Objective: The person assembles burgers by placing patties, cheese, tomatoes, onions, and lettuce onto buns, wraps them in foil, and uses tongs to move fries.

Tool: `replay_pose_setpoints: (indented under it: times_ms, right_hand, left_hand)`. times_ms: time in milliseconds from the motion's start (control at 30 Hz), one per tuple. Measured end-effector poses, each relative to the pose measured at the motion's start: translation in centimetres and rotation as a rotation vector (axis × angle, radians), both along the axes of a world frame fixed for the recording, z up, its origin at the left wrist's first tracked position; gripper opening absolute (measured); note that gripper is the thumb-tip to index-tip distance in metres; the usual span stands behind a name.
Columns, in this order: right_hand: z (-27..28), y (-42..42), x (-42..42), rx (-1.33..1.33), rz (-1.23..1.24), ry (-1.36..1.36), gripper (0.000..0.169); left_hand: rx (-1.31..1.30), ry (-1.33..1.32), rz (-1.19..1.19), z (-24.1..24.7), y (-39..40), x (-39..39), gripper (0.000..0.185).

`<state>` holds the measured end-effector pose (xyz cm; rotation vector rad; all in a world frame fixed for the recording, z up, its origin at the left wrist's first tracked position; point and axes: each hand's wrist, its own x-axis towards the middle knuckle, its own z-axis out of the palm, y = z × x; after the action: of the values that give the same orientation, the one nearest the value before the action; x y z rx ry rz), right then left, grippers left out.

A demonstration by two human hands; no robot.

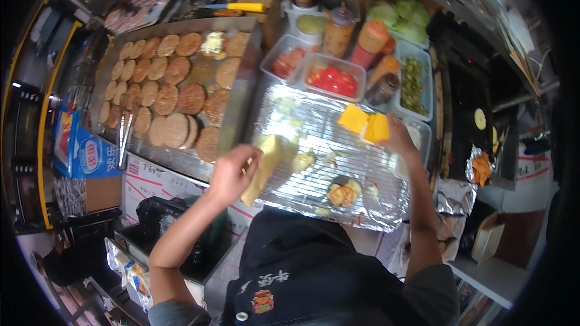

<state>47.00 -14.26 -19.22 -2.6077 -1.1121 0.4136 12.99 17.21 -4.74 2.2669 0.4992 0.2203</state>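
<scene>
My left hand [234,173] has its fingers closed on the edge of a pale yellow sheet [267,163], blurred, at the left side of a foil-lined tray [385,208] with a wire rack. Over at the tray's upper right, my right hand [399,138] pinches the edge of orange-yellow cheese slices [377,128]. Another small pile of cheese slices [353,118] lies right beside these. Scraps of lettuce [303,161] are scattered on the rack. Nearer to me on it is a tomato slice [342,194] with some pale green pieces.
At left, a griddle pan [240,113] holds many round patties [177,70]. Behind the tray stand tubs of tomato slices [333,80] and chopped green pickles [411,81], plus sauce bottles [339,31]. A dark hot plate [466,99] is at right. Below left sits an open bin [213,258].
</scene>
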Motion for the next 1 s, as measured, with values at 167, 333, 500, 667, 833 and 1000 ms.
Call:
replay_pose_setpoints:
  times_ms: [167,333,500,667,833,1000]
  right_hand:
    - [0.2,1.0,-0.5,-0.064,0.036,-0.005,0.107]
    - [-0.4,0.3,-1.1,-0.020,0.042,-0.118,0.096]
    - [-0.3,1.1,-2.3,-0.014,-0.129,-0.169,0.070]
    - [-1.1,1.3,-1.5,0.090,-0.250,-0.299,0.029]
    - [0.1,1.8,-2.5,0.066,-0.193,-0.382,0.014]
    - [5.8,4.0,-6.6,0.201,-0.163,-0.306,0.012]
  left_hand:
    - [0.297,0.014,0.253,0.0,13.5,3.5,0.010]
    - [0.587,0.229,0.508,-3.3,25.5,3.0,0.016]
    - [0.526,0.369,0.456,-4.3,29.5,3.6,0.025]
    - [0.645,0.354,0.363,-5.2,30.1,5.5,0.037]
    - [0.553,0.329,0.469,-4.6,31.0,5.3,0.034]
    - [-0.210,-0.212,0.758,-2.5,33.0,1.3,0.022]
